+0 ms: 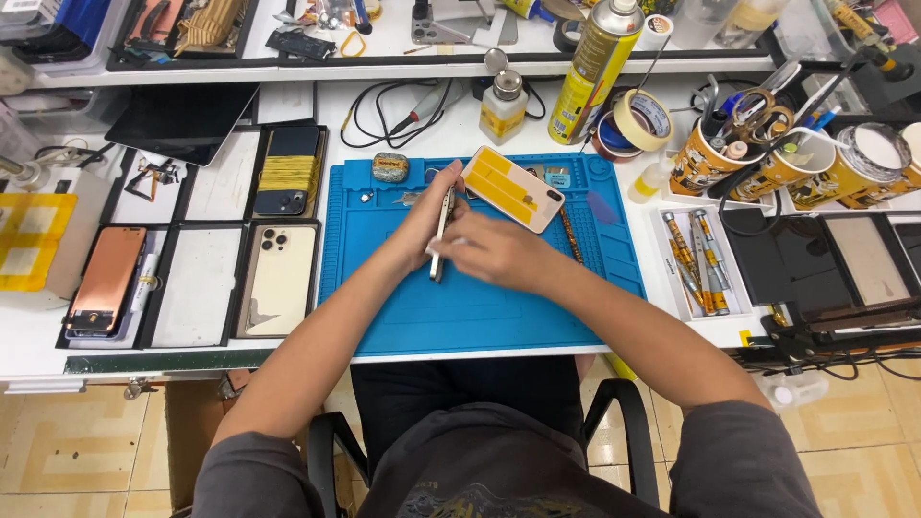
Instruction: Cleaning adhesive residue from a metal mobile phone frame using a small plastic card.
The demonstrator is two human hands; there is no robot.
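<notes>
Over a blue work mat [384,297], my left hand [429,213] holds a phone [442,232] turned on its edge, so only its thin side shows. My right hand [494,251] is closed against the lower part of that same phone, fingertips at its edge. Just behind the hands, a phone back cover with a yellow sheet on it [513,188] lies tilted on the mat. Whether a small tool sits in my right fingers is hidden.
Black trays on the left hold a pale phone back [279,278], a copper-coloured phone [107,280] and another phone [288,170]. A spray can [595,69], liquid bottle [503,104], tape rolls [641,119], tool cups [715,153] and a tray of screwdrivers [696,261] stand right.
</notes>
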